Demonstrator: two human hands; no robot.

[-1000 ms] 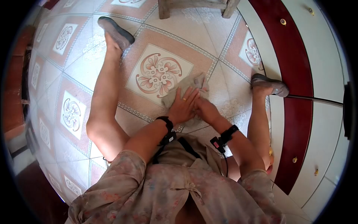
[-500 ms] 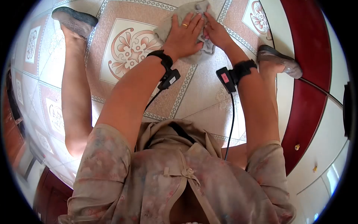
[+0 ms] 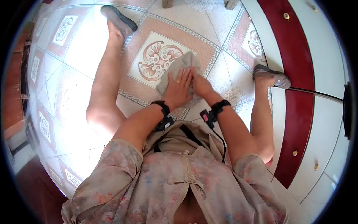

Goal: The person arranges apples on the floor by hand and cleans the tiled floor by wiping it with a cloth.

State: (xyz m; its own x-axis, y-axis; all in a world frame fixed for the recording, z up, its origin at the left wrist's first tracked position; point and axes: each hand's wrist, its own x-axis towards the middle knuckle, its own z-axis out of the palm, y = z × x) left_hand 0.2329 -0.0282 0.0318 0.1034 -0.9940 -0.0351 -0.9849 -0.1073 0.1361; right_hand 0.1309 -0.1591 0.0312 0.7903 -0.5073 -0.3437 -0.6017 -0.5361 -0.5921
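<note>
Left hand [image 3: 179, 89] flat on cloth [image 3: 183, 61], fingers slightly spread — right hand [image 3: 202, 86] just beside, fingers together, touching cloth; can't tell if gripping. Cloth under hands — on tiled floor [image 3: 218, 76], between legs [image 3: 105, 80].

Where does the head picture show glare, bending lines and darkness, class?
Head view: glare burns out floor tiles beside the left leg; head view: the lens bows the red panel; head view: black fills the corners; head view: the cloth under the left hand escapes the burnout.
</note>
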